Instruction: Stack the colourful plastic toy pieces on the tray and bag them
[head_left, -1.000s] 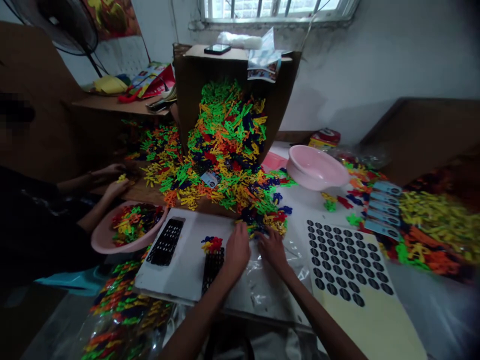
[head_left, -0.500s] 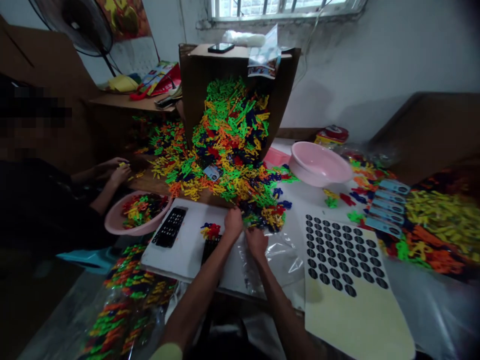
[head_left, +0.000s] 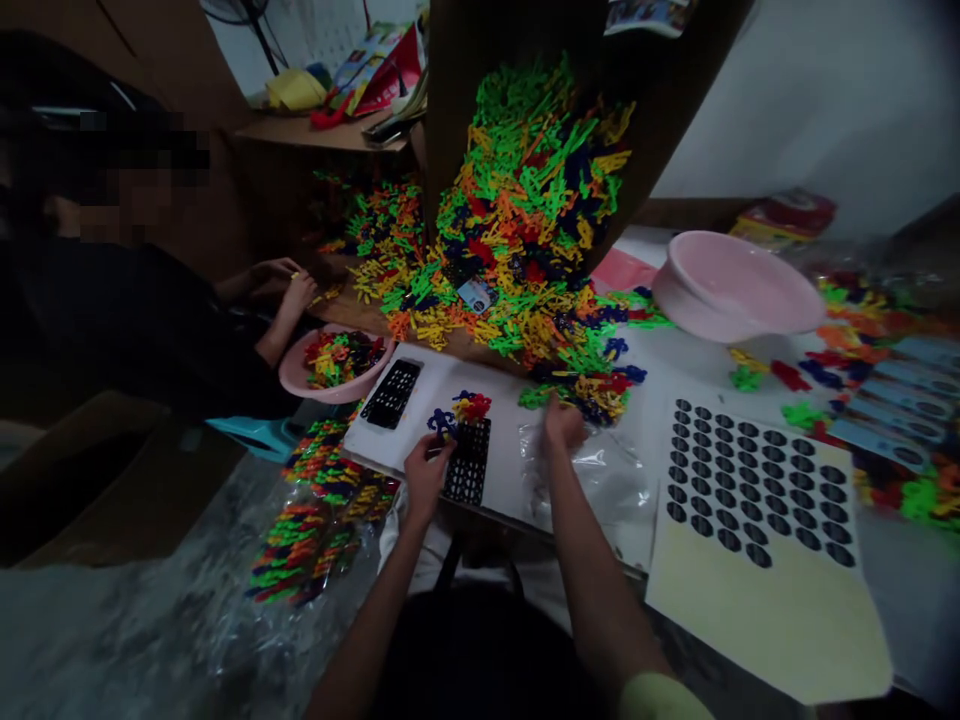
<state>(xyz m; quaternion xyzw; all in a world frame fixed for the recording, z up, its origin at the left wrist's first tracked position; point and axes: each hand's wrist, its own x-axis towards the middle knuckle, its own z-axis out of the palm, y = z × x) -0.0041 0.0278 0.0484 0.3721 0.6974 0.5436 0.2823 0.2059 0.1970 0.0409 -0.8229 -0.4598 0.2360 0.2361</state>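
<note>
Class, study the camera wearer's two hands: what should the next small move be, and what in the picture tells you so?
Probably the left hand should lower the blue figure toward the black perforated tray. Its fingertips appear to pinch that figure right beside the tray, and a small colourful cluster already lies at the tray's far end.

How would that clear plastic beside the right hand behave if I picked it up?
The clear plastic would probably flop, since it lies creased and wrinkled. It is likely very light, as it looks thin and see-through over the white surface. Its shiny glints suggest it may feel slippery.
</note>
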